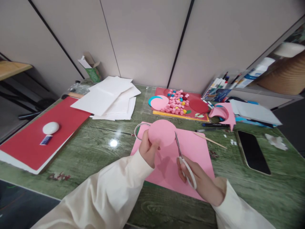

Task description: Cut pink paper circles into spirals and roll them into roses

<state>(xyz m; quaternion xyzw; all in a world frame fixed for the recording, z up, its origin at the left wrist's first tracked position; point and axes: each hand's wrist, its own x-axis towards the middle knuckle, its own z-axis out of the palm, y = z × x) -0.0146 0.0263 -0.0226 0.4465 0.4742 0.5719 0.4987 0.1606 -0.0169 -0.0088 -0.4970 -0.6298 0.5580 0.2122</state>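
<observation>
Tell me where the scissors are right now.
In the head view, the scissors are just right of centre, held in the right hand, close by the right edge of the pink circle.

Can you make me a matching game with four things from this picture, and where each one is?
Things:
1. Scissors
2. Pink circle nearest the scissors
3. Phone
4. White oval thing

Places:
A. On the red sheet
B. In the left hand
C. Flat on the green tabletop
D. In the right hand

Right pairs: 1-D, 2-B, 3-C, 4-A
</observation>
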